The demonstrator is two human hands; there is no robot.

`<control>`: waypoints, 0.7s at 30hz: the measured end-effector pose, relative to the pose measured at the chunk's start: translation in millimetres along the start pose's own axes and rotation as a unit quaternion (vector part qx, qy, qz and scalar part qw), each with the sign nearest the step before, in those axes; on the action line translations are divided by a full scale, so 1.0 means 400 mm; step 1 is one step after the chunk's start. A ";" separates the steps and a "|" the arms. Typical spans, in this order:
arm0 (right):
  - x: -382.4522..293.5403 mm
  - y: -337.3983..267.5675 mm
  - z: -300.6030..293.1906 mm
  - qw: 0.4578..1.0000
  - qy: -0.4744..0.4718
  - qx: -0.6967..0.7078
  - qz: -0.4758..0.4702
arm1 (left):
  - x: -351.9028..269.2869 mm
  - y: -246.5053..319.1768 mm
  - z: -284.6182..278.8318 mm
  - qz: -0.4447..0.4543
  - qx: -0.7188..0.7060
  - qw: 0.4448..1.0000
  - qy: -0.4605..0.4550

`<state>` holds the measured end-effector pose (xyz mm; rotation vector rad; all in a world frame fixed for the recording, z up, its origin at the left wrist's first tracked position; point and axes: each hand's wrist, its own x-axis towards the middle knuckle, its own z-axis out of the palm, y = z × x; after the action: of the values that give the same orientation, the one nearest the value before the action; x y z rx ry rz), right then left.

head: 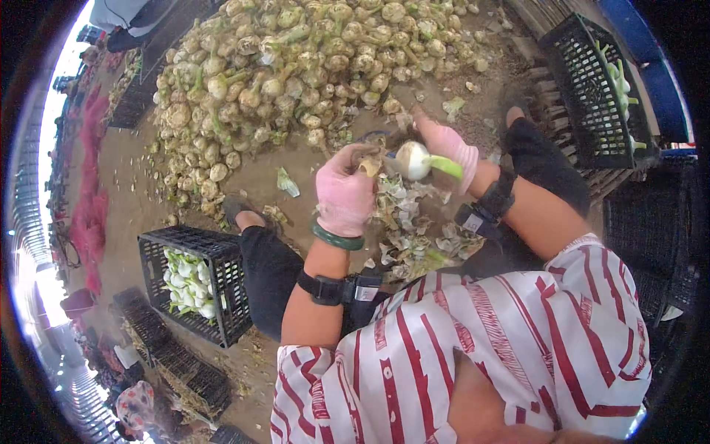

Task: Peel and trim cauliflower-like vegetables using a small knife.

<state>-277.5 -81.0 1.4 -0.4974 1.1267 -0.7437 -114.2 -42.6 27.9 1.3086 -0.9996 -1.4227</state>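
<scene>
My left hand (346,188), in a pink glove with dirty fingertips, is closed on a piece of dry brown peel (370,165). At its right, my right hand (446,145), also gloved in pink, holds a white bulb, seemingly an onion (413,161), with a short green stem towards my wrist. Some of its fingers are hidden behind the bulb. Loose peelings (407,216) lie on the ground below both hands. Beyond them spreads a large heap of unpeeled bulbs (310,66) with dry, soiled skins.
A black plastic crate (230,299) at my left holds clean white bulbs with green stems. Another black crate (588,94) with such bulbs stands at the upper right. Stacked dark crates (646,222) are at the right. A person in a patterned head covering (136,405) is at the lower left.
</scene>
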 end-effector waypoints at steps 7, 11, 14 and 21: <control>-0.041 0.012 0.030 0.850 -0.156 -0.474 -0.169 | 0.018 -0.011 -0.020 0.215 0.387 0.888 0.122; -0.045 0.025 0.032 0.979 -0.123 -0.163 0.027 | 0.033 -0.012 -0.041 0.077 0.419 0.896 0.126; -0.044 0.006 0.016 0.991 -0.110 -0.076 0.024 | 0.030 -0.017 -0.072 -0.019 0.326 0.931 0.162; 0.005 0.032 -0.011 0.706 -0.045 -0.627 -0.326 | -0.039 -0.039 -0.001 -0.144 0.234 0.960 -0.056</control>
<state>-277.6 -74.0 -10.5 -2.1657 1.2476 -0.4037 -115.3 -23.6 16.5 1.7908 -1.3182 -1.5460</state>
